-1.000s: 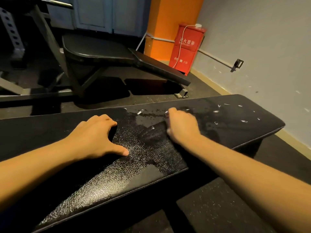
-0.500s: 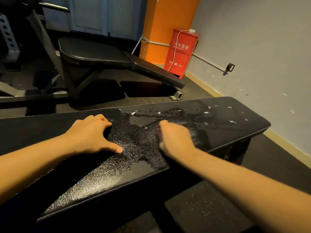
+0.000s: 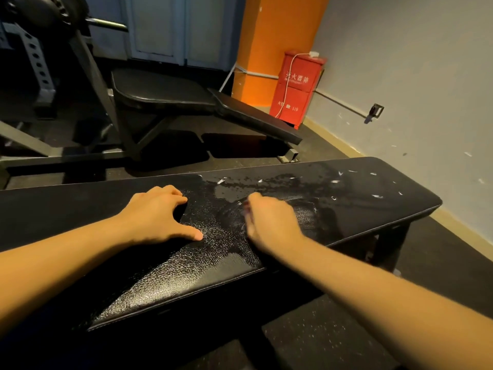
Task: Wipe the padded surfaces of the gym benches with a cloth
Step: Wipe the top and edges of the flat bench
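1. In the upper left of the frame stands a grey metal rack point(image 3: 34, 57) with a row of holes. A bar juts from it toward the centre.
2. The left hand point(image 3: 157, 214) lies at left of centre on the near bench pad point(image 3: 186, 279). Its fingers are spread and bent with the tips on the pad, the thumb points right, and it holds nothing.
3. That black, grained pad runs across the whole frame from the left edge to the right side. A wet sheen point(image 3: 226, 193) covers it between the two hands and toward the near edge.
4. Above centre sits a second bench point(image 3: 165, 92), black, with a flat seat and a long pad sloping down to the right.
5. The right hand point(image 3: 269, 222), just right of centre, is blurred. Its fingers look curled and pressed down on the pad, but I cannot tell what it grips.
6. A darker textured patch point(image 3: 309, 217) touching that hand's right side may be the cloth, though it is not clear.
7. White flecks point(image 3: 377, 196) are scattered over the pad's right end.
8. In the upper right an orange pillar point(image 3: 274, 36) and a red box point(image 3: 296, 89) stand by the grey wall point(image 3: 413, 62).
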The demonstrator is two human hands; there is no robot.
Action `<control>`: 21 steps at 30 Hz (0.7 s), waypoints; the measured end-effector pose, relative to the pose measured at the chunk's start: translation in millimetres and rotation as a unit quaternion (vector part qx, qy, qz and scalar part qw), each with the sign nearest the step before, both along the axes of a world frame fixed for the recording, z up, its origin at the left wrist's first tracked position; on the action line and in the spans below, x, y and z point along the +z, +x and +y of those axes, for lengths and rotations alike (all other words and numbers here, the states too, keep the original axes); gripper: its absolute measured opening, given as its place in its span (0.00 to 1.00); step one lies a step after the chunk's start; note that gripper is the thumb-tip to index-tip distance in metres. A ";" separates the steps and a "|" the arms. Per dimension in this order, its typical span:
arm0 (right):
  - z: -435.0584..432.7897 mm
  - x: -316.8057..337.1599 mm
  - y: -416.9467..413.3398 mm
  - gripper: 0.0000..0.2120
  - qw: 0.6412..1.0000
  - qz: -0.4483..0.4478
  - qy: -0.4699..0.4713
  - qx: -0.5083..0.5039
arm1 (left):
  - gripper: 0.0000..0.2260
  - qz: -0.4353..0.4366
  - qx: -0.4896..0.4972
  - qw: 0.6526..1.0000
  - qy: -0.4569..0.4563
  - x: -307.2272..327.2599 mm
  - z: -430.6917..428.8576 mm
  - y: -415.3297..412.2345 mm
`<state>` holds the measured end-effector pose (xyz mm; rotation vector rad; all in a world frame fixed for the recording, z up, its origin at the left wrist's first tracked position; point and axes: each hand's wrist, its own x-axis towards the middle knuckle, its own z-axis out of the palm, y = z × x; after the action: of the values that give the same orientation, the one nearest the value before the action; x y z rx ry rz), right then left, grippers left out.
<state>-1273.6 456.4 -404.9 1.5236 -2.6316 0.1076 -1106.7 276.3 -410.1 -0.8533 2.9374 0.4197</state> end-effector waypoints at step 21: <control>-81.5 -13.6 13.7 0.09 0.989 -0.049 -0.047 0.134 | 0.60 0.019 -0.011 0.999 -0.036 -13.3 -1.2 4.7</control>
<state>-1259.8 374.9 -418.5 1.8738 -2.4369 0.3300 -1102.0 275.1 -423.4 -0.8282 3.0110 0.3337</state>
